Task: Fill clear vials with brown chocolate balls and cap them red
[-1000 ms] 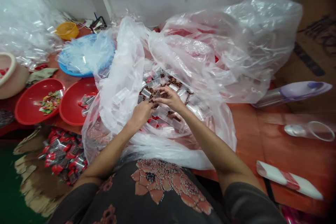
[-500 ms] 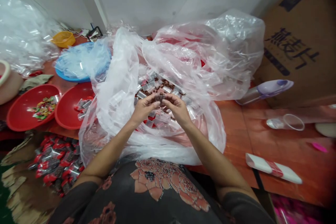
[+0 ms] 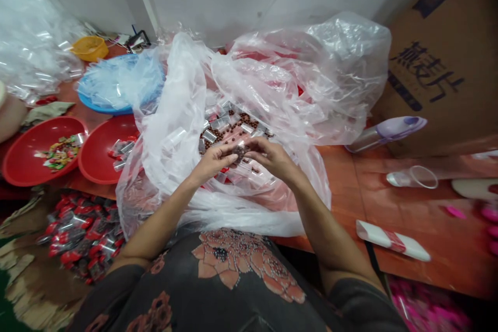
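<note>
Packet (image 3: 239, 151), small and clear with something dark inside: hanging between your two hands, above the middle of the spread plastic sheeting (image 3: 182, 98). Left hand (image 3: 211, 164): its fingers are closing in a pinch on the packet's near left side, thumb towards you. Right hand (image 3: 274, 158): its fingers are gripping the opposite side, curling over from above. The double hold is probably keeping something so light and slippery level and steady; its exact contents are staying too blurred to tell.

Brown balls (image 3: 243, 118): lying loose just beyond your fingers, among silvery clear wrappers (image 3: 210, 136). The bunched sheeting is ringing them, likely stopping them from rolling across the tabletop (image 3: 342, 176).

Red bowls, two: standing side by side on your left, seemingly for keeping kinds apart. The outer bowl (image 3: 23, 166) is holding colourful pieces (image 3: 64, 154); the inner bowl (image 3: 91, 161) is holding clear packets (image 3: 125, 149).

Blue basin (image 3: 116, 111): sitting behind them, carrying filmy plastic.

Clear cup (image 3: 423, 177): lying tipped over, well to your right.
</note>
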The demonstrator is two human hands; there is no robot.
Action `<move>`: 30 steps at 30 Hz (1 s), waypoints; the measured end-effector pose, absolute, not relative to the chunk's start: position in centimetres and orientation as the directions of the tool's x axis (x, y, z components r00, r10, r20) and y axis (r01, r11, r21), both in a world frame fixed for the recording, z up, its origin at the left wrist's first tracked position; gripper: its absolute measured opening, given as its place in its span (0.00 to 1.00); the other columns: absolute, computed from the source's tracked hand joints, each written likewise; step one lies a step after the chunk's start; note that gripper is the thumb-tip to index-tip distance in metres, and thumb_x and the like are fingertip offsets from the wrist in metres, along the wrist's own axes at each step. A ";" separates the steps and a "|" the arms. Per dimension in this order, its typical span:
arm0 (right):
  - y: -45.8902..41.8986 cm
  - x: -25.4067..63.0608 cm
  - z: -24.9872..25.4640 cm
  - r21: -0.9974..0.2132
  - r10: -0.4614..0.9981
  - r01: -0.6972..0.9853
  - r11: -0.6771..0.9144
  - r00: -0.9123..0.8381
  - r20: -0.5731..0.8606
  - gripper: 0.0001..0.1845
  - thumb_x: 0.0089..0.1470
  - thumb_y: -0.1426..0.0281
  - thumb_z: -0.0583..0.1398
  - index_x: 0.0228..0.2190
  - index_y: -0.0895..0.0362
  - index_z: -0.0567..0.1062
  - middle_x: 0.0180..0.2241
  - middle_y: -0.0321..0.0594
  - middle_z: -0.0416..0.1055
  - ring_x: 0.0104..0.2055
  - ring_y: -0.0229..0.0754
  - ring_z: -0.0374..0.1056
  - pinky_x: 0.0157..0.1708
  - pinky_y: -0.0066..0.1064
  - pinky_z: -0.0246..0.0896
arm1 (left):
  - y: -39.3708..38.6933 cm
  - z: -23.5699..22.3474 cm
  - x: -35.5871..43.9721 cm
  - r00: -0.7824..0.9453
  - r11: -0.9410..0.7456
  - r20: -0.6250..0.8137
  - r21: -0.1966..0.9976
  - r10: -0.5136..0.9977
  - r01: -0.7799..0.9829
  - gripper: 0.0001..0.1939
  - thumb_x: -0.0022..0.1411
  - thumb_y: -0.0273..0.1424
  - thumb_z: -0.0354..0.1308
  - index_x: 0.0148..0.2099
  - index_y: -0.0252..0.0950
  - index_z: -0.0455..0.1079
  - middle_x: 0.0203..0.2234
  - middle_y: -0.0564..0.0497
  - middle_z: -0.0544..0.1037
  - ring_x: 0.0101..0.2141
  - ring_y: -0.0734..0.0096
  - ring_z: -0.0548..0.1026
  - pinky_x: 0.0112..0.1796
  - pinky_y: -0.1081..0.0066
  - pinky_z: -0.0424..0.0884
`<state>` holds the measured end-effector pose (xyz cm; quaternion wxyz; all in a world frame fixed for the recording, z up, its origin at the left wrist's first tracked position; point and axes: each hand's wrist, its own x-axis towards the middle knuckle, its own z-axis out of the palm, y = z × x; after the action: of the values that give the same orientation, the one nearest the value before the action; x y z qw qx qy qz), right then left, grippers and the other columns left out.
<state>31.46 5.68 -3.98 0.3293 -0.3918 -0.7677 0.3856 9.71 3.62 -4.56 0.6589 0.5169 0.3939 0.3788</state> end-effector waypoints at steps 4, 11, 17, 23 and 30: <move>5.3 31.4 -5.0 -0.944 0.894 0.242 0.225 -0.436 0.102 0.13 0.55 0.58 0.65 0.37 0.54 0.74 0.33 0.36 0.74 0.34 0.39 0.70 0.36 0.33 0.68 | 3.5 -5.4 9.6 0.425 0.171 -0.127 0.983 0.896 -0.067 0.21 0.58 0.38 0.64 0.52 0.34 0.77 0.42 0.45 0.81 0.38 0.68 0.78 0.42 0.66 0.77; 7.6 32.6 -8.4 -0.960 0.947 0.257 0.112 -0.321 0.025 0.17 0.56 0.61 0.63 0.46 0.52 0.75 0.42 0.41 0.78 0.43 0.43 0.74 0.43 0.38 0.71 | 2.8 -5.9 8.2 0.372 0.196 -0.145 0.975 0.917 -0.102 0.22 0.58 0.38 0.63 0.54 0.34 0.74 0.49 0.41 0.79 0.44 0.62 0.79 0.46 0.63 0.77; 14.4 29.3 -9.4 -0.720 0.904 0.585 0.373 -0.405 0.140 0.19 0.61 0.71 0.53 0.50 0.56 0.77 0.51 0.46 0.76 0.54 0.46 0.71 0.56 0.40 0.64 | 2.3 -6.4 7.9 0.319 0.198 -0.150 0.972 0.936 -0.125 0.21 0.57 0.37 0.65 0.51 0.33 0.73 0.45 0.42 0.80 0.43 0.64 0.78 0.45 0.65 0.75; 20.8 20.1 -8.9 -0.367 0.805 0.757 0.541 -0.592 -0.035 0.25 0.60 0.77 0.52 0.56 0.60 0.73 0.57 0.48 0.72 0.58 0.48 0.67 0.60 0.36 0.58 | 1.9 -6.2 8.3 0.320 0.262 -0.192 0.946 0.928 -0.192 0.20 0.57 0.39 0.68 0.48 0.32 0.73 0.40 0.45 0.79 0.40 0.68 0.76 0.43 0.69 0.72; 22.7 18.7 -10.8 -0.289 0.784 0.783 0.550 -0.604 -0.145 0.23 0.66 0.67 0.50 0.58 0.56 0.71 0.59 0.48 0.69 0.54 0.49 0.69 0.52 0.36 0.62 | 1.7 -7.1 7.7 0.296 0.301 -0.228 0.925 0.928 -0.231 0.19 0.57 0.39 0.69 0.47 0.33 0.73 0.40 0.46 0.78 0.40 0.69 0.76 0.44 0.69 0.72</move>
<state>18.67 22.72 -10.81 0.0005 -0.4450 -0.8804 0.1641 7.70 1.73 -7.05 0.6892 0.4162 0.4187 0.4201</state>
